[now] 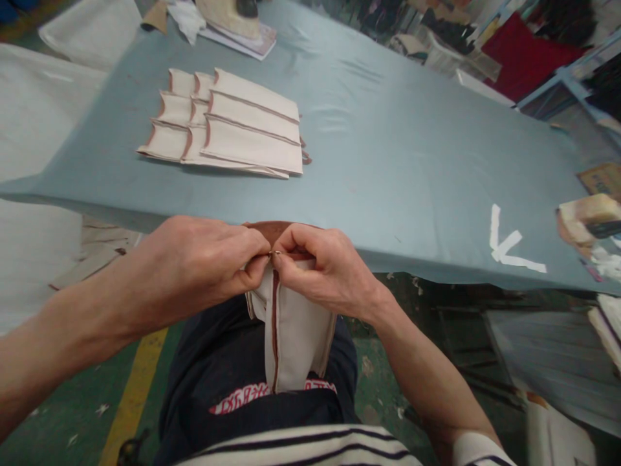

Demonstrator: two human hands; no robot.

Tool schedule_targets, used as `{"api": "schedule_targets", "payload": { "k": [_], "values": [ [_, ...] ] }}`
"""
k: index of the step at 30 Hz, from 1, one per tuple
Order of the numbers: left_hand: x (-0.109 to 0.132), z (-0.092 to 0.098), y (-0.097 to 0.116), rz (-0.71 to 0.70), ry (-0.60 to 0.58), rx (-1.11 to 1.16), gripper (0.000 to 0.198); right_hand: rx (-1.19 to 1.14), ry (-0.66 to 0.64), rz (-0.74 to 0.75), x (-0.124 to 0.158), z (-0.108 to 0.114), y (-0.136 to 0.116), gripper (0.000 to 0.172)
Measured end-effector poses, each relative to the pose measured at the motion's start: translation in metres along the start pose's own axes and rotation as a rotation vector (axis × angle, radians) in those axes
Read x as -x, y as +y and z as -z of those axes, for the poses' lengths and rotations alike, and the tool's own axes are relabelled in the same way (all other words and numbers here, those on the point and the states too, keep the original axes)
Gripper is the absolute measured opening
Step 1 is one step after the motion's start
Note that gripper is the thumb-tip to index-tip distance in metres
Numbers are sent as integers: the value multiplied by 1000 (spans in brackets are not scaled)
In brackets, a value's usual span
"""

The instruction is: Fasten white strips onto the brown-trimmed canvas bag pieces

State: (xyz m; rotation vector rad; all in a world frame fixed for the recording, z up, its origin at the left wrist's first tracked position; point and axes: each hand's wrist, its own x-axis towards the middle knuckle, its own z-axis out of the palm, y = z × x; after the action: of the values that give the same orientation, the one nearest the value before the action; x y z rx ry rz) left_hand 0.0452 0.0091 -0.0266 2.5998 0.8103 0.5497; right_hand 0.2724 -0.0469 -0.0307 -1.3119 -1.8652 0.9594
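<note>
In front of my body at the table's near edge hangs a cream fabric bag (301,323) with a brown trimmed seam down its middle and a brown band at the top. My left hand (208,255) pinches the bag's top edge between thumb and fingers. Meeting it from the other side, my right hand (323,268) is closed on the same edge. A small metal piece (275,253) shows between the two sets of fingertips; its exact kind is too small to tell. The fingers hide part of the bag's opening.
Overlapping rows of cream fabric pieces (252,126) with brown trim lie on the blue-covered table (388,162). White strips (507,246) are at right. A pale block-like object (589,220) sits at the right end. Papers (242,40) lie at the far left edge.
</note>
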Motion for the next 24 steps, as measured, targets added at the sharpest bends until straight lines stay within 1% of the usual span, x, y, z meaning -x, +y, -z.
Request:
{"api": "schedule_targets", "payload": {
  "k": [3,6,8,9,13,16,19,24],
  "values": [
    [-1,-3,-11,-175,-18,-131,36,39,-23,-52,-3,0,-1,10],
    [-6,1,-18,-219,-95,-158,39,27,-42,-90,-3,0,-2,14],
    [-11,3,-20,-163,-135,-122,36,-31,-59,-87,-2,-1,-1,16],
    [-13,4,-20,-129,-139,-66,32,-66,-66,-81,-1,-2,0,16],
    [-15,-3,-18,4,-135,270,21,-168,-59,-54,2,-4,7,12],
    [-12,-8,-16,78,-120,422,19,-194,-54,-38,1,-4,8,10],
    [-8,-10,-14,110,-113,481,21,-185,-30,-29,0,-4,6,11],
    [-5,-10,-13,87,-85,455,20,-166,-5,-36,-1,-6,1,11]
  ]
}}
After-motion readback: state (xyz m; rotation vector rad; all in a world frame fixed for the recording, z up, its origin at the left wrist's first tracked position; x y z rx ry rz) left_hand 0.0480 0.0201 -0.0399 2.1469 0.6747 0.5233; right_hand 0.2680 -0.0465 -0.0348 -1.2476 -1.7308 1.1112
